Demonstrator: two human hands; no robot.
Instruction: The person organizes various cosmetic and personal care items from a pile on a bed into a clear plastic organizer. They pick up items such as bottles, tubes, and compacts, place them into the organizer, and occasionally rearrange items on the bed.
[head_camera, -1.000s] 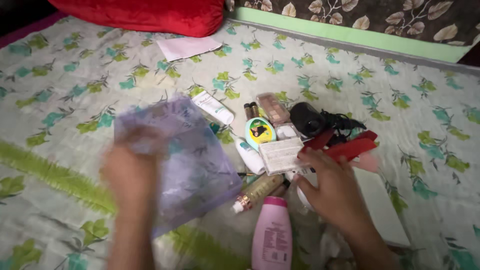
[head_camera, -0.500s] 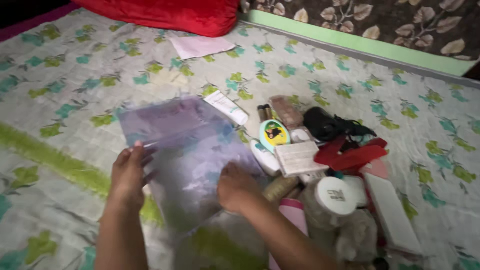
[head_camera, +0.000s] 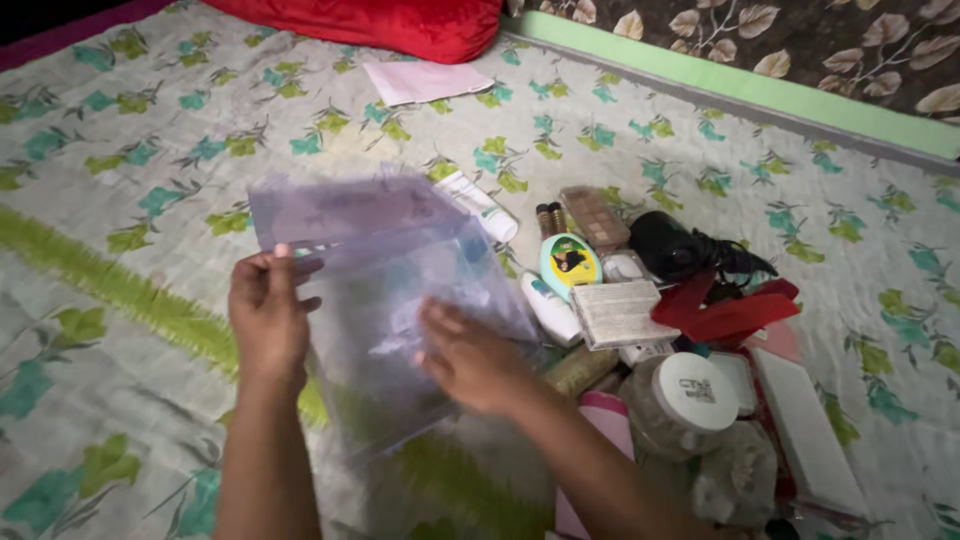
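A see-through purple plastic pouch (head_camera: 380, 260) is held up over a flowered bedsheet (head_camera: 150, 150). My left hand (head_camera: 266, 315) pinches its left edge near the top. My right hand (head_camera: 470, 358) lies against the pouch's lower right side, fingers spread on the plastic. To the right of the pouch lies a heap of toiletries: a white tube (head_camera: 478, 205), a round green-rimmed compact (head_camera: 569, 264), a flat white box (head_camera: 620, 313), a clear jar with a white lid (head_camera: 690, 395) and a pink bottle (head_camera: 600, 420) partly hidden by my right forearm.
A black corded device (head_camera: 680, 250) and red fabric (head_camera: 725, 310) lie in the heap, with a long white box (head_camera: 805, 430) at its right. A sheet of white paper (head_camera: 425, 80) and a red pillow (head_camera: 380, 22) lie at the far side. A green strip borders the bed (head_camera: 740, 85).
My right hand left the heap of toiletries and came to the pouch. Both hands now hold the pouch, which has been lifted and spread wider. The view moved closer.
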